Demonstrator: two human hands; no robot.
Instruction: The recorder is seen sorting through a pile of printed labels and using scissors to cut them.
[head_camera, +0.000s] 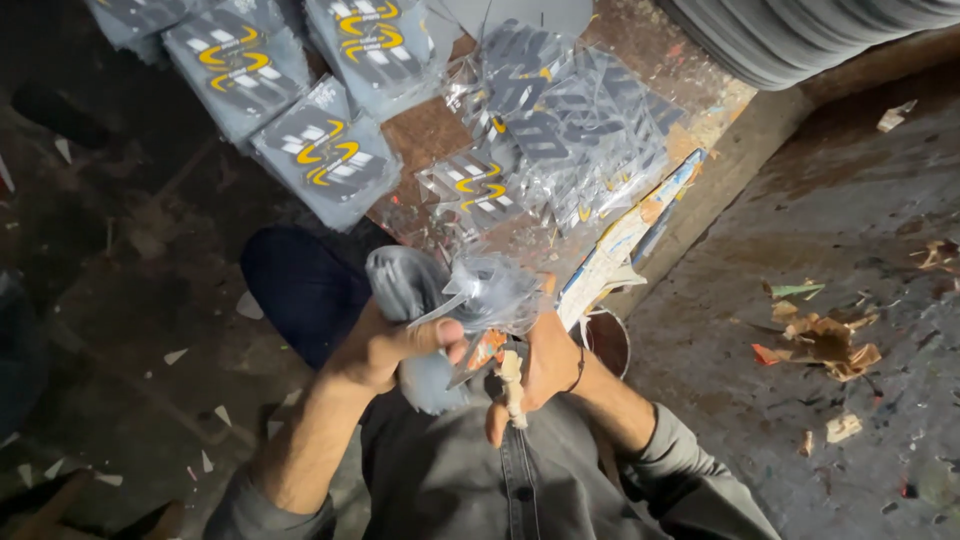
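Hands meet just above the lap, over grey trousers (470, 480). The left hand (385, 345) is wrapped around a grey moulded shoe-sole piece (410, 290), thumb pressed across its front, fingers curled behind; the piece stands roughly upright, its long axis running from the palm up and away from the body, the rounded end topmost. Over that top end sits a crinkled clear plastic bag (495, 295), bunched and tilted toward the right. The right hand (550, 365) is closed around the bag's lower edge, and a pale, tape-wrapped handle of a small tool (512, 390) hangs down past its fingers; whether the fingers pinch bag, tool or both I cannot tell. So the sole lies in the left grip and the bag's mouth lies just to its right, touching the right hand, which is the nearer to the plastic.

Just beyond the right wrist, a small round dark container (605, 340) rests by a long printed cardboard strip (625, 235). Farther off, on the reddish-brown board (430, 130), lie loose bagged soles with yellow markings (560, 130), and to their left a row of grey packed bundles (325, 155). Paper scraps (825, 340) litter the dark floor at the right.
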